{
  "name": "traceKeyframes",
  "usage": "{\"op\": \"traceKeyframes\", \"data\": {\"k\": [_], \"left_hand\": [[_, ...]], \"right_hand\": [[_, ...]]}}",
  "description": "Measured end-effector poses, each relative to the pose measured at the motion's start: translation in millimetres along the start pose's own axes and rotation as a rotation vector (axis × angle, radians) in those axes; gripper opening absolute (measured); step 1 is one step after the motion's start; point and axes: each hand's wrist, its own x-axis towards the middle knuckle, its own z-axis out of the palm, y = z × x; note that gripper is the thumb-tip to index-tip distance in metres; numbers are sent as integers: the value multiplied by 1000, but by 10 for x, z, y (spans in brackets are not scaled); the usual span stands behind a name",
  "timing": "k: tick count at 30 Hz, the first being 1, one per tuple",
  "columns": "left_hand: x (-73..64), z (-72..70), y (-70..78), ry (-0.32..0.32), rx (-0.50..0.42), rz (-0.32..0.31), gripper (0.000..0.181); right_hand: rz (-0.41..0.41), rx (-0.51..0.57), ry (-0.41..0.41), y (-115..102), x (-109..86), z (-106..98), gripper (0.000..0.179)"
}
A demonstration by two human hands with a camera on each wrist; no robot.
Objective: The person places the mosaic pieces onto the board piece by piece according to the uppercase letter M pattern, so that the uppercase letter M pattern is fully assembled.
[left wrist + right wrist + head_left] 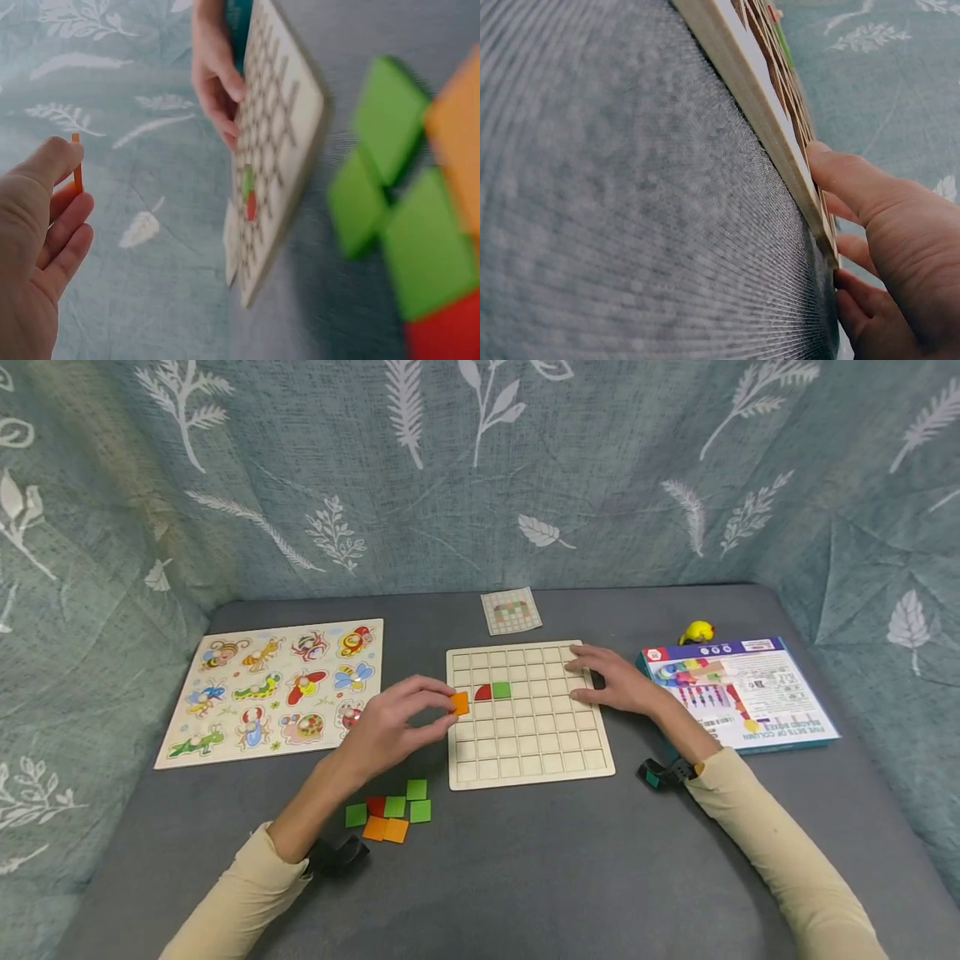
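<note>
My left hand [390, 727] pinches a square orange tile [460, 702] between thumb and fingertips, over the left edge of the wooden grid board [527, 747]. The left wrist view shows the tile [77, 171] edge-on in the fingers. On the board, a red tile with a curved side [483, 692] lies beside a green square tile [501, 690]. My right hand [615, 681] rests at the board's right edge with loosely spread fingers. In the right wrist view its thumb [847, 176] touches the upper face near the rim, and the other fingers are partly hidden.
Loose green tiles [420, 811], orange tiles [396, 831] and a red tile [376, 806] lie near my left forearm. An insect puzzle board [258, 689] is at left, a small pattern card [511, 611] behind the grid, a box [738, 693] and yellow toy [698, 632] at right.
</note>
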Motion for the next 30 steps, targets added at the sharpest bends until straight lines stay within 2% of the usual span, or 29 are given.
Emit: {"op": "traceKeyframes", "data": {"k": [3,6,10,12,14,18,23,26,30], "left_hand": [[130,32,-12,9,-3,11,18],[231,97,-49,-14,-13,26,15],[337,229,-141,-91,-10,42,11],[389,310,-195,-151,-2,40,11],[439,401,-241,-218,7,20,10],[527,592,-319,-312,5,-27,9],[609,759,-435,-367,40,-91,8],[647,807,-482,-389,71,-133,9],[678,845,-498,-429,95,-155,12]], "right_hand": [[1,5,1,-3,-4,1,48],[0,3,-2,7,2,6,48],[-1,5,-5,12,10,6,48],[1,9,-6,8,10,0,48],[3,8,-8,11,11,-3,49],[6,2,-11,21,14,-2,49],[0,7,-11,18,29,-5,49],[3,6,-16,24,35,-3,49],[10,1,-14,26,29,-5,49]]}}
